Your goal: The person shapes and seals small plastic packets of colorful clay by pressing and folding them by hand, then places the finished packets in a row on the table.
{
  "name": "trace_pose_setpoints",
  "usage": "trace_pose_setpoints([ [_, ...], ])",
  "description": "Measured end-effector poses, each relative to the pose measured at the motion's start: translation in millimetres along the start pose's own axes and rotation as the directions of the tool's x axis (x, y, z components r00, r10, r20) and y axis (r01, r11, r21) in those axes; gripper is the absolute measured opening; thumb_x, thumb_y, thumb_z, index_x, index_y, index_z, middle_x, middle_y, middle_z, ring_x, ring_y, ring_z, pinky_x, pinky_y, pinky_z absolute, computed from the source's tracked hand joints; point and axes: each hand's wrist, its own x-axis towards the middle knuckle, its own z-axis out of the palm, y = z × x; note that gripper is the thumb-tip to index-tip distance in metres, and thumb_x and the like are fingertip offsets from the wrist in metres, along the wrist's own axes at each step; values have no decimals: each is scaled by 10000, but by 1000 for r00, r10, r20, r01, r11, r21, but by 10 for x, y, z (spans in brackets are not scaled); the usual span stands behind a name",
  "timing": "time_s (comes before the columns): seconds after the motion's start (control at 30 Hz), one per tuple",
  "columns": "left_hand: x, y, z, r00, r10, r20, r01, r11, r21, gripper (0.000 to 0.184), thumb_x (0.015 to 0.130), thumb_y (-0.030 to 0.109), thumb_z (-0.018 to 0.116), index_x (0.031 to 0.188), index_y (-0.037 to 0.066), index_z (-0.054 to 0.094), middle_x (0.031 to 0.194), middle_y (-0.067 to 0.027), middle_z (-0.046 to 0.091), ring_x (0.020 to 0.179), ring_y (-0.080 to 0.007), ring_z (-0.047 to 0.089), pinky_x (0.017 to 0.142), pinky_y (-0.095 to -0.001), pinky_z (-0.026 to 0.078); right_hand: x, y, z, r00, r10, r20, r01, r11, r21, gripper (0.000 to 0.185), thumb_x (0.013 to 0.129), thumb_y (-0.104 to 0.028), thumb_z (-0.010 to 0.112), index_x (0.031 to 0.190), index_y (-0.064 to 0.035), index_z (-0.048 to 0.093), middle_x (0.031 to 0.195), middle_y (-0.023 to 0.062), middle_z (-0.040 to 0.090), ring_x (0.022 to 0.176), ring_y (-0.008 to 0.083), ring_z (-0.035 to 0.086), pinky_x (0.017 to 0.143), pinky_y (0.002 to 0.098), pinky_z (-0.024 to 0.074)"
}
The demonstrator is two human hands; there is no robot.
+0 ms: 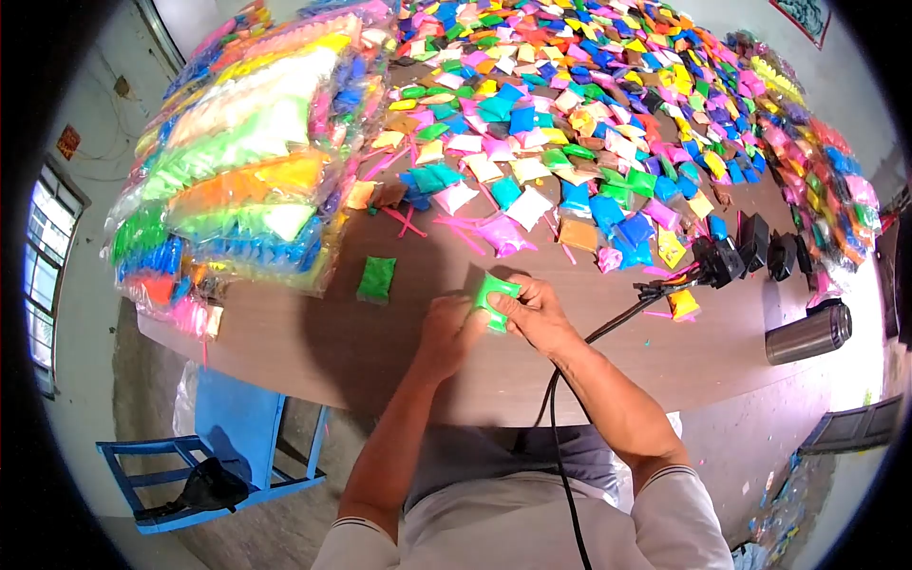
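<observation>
Head: cable (610,328) near right hand (539,316), packets (581,122) beyond.

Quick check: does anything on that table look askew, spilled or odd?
The black cable looks awkward: it runs from the black plugs across the table, past the right forearm and over the table's edge, where it could snag. One yellow-orange packet lies beside it, apart from the main spread of packets. No spill stands out.

Two hands (541,309), one held packet (491,288), one flask (807,334).
</observation>
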Motion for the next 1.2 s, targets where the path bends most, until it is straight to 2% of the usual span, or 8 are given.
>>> trace_pose_setpoints([
  [0.13, -7, -28, -10, 999, -45, 2, 45, 996, -73, 371, 929, 367, 467, 799, 41, 587, 756, -136, 584, 770, -351, 556, 760, -448, 385, 20, -38, 38, 1000, 1, 15, -1, 1000, 18, 165, 933, -231, 636, 925, -66, 627, 730, -40, 580, 601, 19, 461, 489, 202, 334],
  [0.23, -15, -94, 16, 997, -64, 42, 70, 986, -149, 370, 926, 372, 474, 787, 48, 587, 762, -133, 583, 778, -345, 552, 778, -443, 374, 11, -97, 105, 995, 4, -98, 0, 999, 42, 181, 938, -229, 631, 938, -48, 641, 769, -33, 603, 660, 29, 506, 536, 207, 390],
  [0.5, -16, -77, 21, 997, 26, 73, -27, 999, 19, 362, 910, 389, 491, 784, 67, 598, 752, -116, 578, 769, -318, 547, 770, -426, 363, 28, 74, 24, 997, -77, -20, 78, 996, 48, 147, 952, -151, 597, 903, -24, 650, 791, -33, 609, 719, 42, 530, 627, 222, 438],
  [0.73, -26, -138, 53, 999, 22, 45, -22, 1000, -9, 370, 912, 397, 483, 773, 71, 591, 737, -118, 567, 752, -326, 540, 752, -427, 361, 25, 62, 82, 989, -122, -82, 125, 992, 27, 113, 936, -104, 596, 949, -4, 646, 831, -23, 620, 752, 51, 553, 652, 224, 456],
  [0.8, -10, -97, 30, 998, 26, 63, -22, 998, -53, 377, 913, 403, 480, 773, 71, 589, 731, -122, 561, 756, -327, 537, 747, -427, 360, 22, 31, 133, 977, -95, -193, 103, 994, 35, 120, 924, -97, 612, 983, 1, 647, 864, -13, 634, 776, 58, 570, 674, 225, 470],
  [0.9, -13, -82, 32, 997, 32, 66, -31, 999, -15, 379, 914, 403, 479, 769, 69, 586, 730, -124, 559, 757, -329, 536, 744, -429, 359, 44, 101, 52, 987, -91, -136, 95, 995, 25, 122, 913, -85, 622, 998, -2, 651, 881, -7, 644, 790, 62, 582, 687, 225, 476],
  [1.13, -3, -76, 23, 996, 45, 74, -47, 999, 20, 388, 921, 402, 469, 769, 66, 591, 714, -120, 564, 742, -330, 540, 742, -431, 365, 48, 121, 20, 985, -105, -139, 111, 993, 40, 131, 916, -107, 619, 1008, -21, 654, 869, -7, 643, 752, 58, 576, 640, 220, 463],
  [1.2, -15, -118, 31, 999, 5, 52, -4, 1000, -26, 421, 936, 398, 443, 737, 54, 582, 706, -104, 587, 742, -312, 567, 772, -410, 396, 40, 28, -14, 996, 18, -83, -1, 978, 208, 170, 924, -196, 621, 994, -45, 654, 808, -10, 625, 657, 50, 537, 563, 212, 419],
])
